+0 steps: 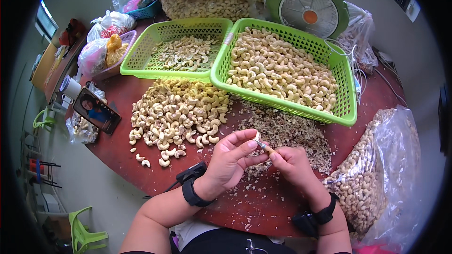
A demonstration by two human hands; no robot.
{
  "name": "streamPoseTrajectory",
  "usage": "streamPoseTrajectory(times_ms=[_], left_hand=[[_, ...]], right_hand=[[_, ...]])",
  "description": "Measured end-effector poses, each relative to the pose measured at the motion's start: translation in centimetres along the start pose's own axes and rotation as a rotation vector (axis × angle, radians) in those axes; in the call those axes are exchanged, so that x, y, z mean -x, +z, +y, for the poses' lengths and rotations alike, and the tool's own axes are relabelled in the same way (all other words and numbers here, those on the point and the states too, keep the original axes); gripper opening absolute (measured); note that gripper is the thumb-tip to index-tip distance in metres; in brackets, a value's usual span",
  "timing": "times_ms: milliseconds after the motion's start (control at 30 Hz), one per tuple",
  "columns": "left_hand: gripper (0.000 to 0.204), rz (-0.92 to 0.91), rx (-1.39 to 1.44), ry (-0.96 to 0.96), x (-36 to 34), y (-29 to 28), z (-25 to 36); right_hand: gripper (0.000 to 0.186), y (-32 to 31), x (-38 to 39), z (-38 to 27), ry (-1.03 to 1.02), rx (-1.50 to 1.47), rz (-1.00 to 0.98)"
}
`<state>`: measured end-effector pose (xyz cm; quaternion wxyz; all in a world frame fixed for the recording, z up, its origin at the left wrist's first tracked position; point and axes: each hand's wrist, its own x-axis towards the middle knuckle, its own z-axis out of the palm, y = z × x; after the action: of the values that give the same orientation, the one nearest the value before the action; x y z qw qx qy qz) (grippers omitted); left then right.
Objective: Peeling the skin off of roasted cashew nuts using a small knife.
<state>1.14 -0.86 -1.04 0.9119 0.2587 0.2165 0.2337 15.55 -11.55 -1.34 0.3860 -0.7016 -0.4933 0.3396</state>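
Across the red table (pixel 122 155) I view remotely, loose cashews (pixel 179 113) lie heaped within reach, and the left hand (pixel 226 162) pinches one cashew (pixel 257 136) between thumb and fingers, seemingly steadying it against the small knife (pixel 269 149) clamped in the right hand's (pixel 294 164) curled fingers.

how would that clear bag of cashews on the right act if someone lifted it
The clear bag would probably sag and change shape, as its film looks thin and wrinkled. It is likely fairly heavy, with so many cashews packed inside. The shiny film might feel slippery.
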Motion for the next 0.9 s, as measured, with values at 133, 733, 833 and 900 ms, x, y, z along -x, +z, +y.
streamPoseTrajectory(times_ms=[133, 733, 833, 900], left_hand=[[0.021, -0.004, -0.003, 0.009, 0.07, -0.08, 0.07], [0.020, 0.014, -0.053, 0.057, 0.20, 0.07, -0.46], [0.020, 0.003, -0.038, 0.048, 0.14, 0.13, -0.41], [0.020, -0.008, -0.037, 0.043, 0.09, 0.15, -0.34]], right_hand=[[0.034, 0.08, 0.00, -0.49, 0.016, -0.046, 0.008], [0.041, -0.27, -0.03, -0.59, 0.033, -0.043, 0.000], [0.041, -0.30, -0.03, -0.67, 0.035, -0.064, 0.001], [0.041, -0.32, -0.02, -0.58, 0.042, -0.061, -0.006]])
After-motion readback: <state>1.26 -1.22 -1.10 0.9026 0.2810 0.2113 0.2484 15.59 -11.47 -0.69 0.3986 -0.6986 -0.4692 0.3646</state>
